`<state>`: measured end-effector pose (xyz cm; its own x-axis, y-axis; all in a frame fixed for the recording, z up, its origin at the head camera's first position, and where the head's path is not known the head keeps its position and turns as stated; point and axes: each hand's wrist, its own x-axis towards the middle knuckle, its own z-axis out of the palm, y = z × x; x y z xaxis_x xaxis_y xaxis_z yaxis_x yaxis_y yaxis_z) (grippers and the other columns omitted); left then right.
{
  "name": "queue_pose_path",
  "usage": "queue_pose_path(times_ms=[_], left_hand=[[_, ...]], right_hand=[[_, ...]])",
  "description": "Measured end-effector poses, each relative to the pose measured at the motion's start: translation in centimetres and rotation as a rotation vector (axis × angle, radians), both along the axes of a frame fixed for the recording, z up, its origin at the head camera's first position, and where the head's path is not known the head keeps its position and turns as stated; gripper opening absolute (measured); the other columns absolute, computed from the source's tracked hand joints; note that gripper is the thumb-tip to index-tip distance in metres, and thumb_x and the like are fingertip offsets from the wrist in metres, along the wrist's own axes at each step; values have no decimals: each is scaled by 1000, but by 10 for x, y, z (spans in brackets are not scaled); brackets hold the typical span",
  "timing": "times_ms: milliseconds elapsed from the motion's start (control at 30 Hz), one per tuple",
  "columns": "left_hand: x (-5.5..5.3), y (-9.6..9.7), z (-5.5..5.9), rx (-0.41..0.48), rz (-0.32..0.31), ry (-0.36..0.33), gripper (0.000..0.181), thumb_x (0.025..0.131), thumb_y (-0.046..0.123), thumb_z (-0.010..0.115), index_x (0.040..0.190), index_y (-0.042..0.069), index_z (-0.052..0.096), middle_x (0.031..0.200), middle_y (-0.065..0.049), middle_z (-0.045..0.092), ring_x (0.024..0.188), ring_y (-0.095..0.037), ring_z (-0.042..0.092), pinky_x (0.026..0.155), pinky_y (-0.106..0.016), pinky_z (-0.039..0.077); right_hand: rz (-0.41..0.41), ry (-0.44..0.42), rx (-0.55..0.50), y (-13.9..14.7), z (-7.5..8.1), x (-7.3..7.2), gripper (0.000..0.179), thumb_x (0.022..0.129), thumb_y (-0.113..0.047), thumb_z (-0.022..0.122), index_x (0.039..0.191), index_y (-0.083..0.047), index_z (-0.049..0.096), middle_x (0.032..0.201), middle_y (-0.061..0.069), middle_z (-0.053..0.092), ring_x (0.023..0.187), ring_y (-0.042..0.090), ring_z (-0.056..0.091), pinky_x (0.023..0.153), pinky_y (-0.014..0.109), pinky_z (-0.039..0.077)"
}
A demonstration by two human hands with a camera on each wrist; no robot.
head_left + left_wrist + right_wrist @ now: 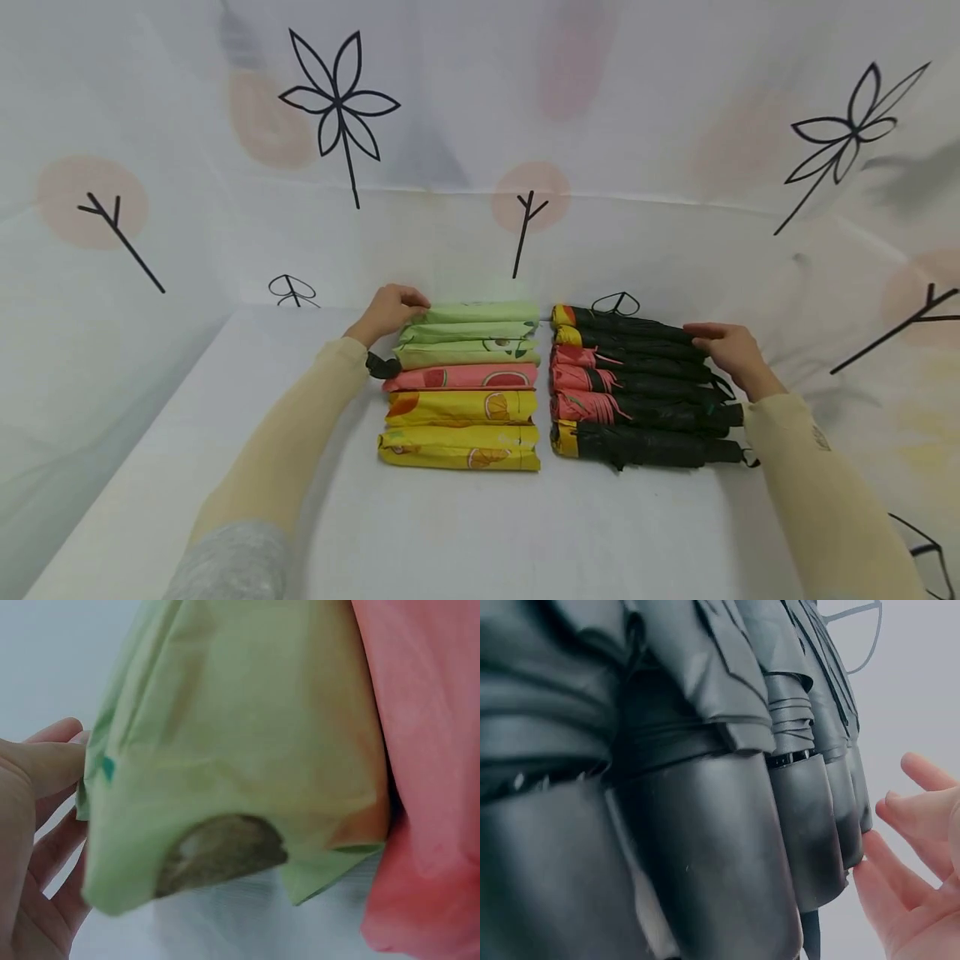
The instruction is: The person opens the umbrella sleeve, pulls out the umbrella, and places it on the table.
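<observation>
Several fruit-print fabric sleeves lie in a column on the white table. Green avocado ones are at the back, the rearmost being a green sleeve; then come a pink watermelon sleeve and a yellow orange-print sleeve. My left hand touches the left end of the rearmost green sleeve with its fingertips. To the right, several black folded umbrellas lie in a matching column, with yellow or pink bands at their left ends. My right hand has its fingers spread and touches the handle ends of the rear umbrellas.
A white cloth backdrop with line-drawn flowers and pastel spots hangs behind and beside the table. A narrow gap separates the two columns. A small dark end piece sticks out left of the green sleeves.
</observation>
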<state>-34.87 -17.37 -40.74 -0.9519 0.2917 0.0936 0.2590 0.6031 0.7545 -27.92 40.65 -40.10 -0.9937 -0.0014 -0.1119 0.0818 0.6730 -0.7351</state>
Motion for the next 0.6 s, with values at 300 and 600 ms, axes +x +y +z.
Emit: queue_pose_path(times_ms=[300,600], left_hand=[[3,-3,1,-24,-37,73,17,98,11,66,110,2,75,110,-12,71,113,-30,60,95,-48,48],[16,-10,-2,-60,-87,125,18,100,16,64,111,8,75,119,-9,69,117,-29,59,95,-45,50]], right_hand=[[66,49,134,0,-4,3,41,107,-15,46,143,4,49,143,38,41,121,56,44,92,63,42],[158,188,299,-7,-5,10,34,100,-4,57,132,8,59,134,40,48,114,54,52,88,63,44]])
